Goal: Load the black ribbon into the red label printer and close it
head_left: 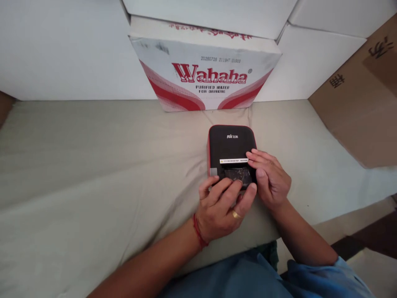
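Note:
A small black device with a red edge point(231, 142) lies on a beige cloth surface point(93, 174). It bears a white label strip and a dark glossy panel at its near end. My left hand point(220, 207) wears a gold ring and a red wrist string, and its fingers curl over the device's near edge. My right hand point(269, 180) grips the device's right side, with fingers lying across the top by the label strip.
A white and red cardboard box marked Wahaha point(206, 68) stands just behind the device. White boxes point(62, 45) line the back. A brown cardboard box point(362, 103) leans at the right. My blue clothing point(248, 277) fills the bottom edge.

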`<state>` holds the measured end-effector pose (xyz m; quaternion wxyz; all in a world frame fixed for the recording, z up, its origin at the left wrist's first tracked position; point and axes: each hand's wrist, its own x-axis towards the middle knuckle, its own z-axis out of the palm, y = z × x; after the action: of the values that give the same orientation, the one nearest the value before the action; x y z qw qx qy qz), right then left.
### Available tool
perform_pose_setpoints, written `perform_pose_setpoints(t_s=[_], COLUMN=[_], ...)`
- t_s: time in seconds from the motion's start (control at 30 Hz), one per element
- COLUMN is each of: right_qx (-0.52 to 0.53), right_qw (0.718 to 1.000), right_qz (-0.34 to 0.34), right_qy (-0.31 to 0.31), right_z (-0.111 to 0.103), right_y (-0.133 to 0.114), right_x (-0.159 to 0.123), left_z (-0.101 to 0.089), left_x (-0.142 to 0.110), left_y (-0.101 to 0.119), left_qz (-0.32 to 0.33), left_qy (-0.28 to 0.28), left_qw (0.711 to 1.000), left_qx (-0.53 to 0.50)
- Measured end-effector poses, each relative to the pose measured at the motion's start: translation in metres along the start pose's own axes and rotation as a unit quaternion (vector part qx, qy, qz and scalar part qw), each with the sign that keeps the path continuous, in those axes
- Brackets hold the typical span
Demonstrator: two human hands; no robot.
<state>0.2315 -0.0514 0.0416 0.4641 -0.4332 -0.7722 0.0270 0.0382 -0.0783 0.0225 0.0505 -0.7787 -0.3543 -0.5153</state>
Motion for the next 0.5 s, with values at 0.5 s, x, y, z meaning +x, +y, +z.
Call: perform_pose_setpoints(t_s=[0.5], right_qx=[0.004], right_qw=[0.999], right_qz=[-0.041], right_qy=[0.014], right_z=[-0.003], right_y=[-0.013], right_x=[-0.012], left_z=[0.008], left_x=[-0.006], left_y=[-0.079], left_qz=[-0.402], left_qy=[-0.067], left_qw=[0.773], left_qx=[-0.487])
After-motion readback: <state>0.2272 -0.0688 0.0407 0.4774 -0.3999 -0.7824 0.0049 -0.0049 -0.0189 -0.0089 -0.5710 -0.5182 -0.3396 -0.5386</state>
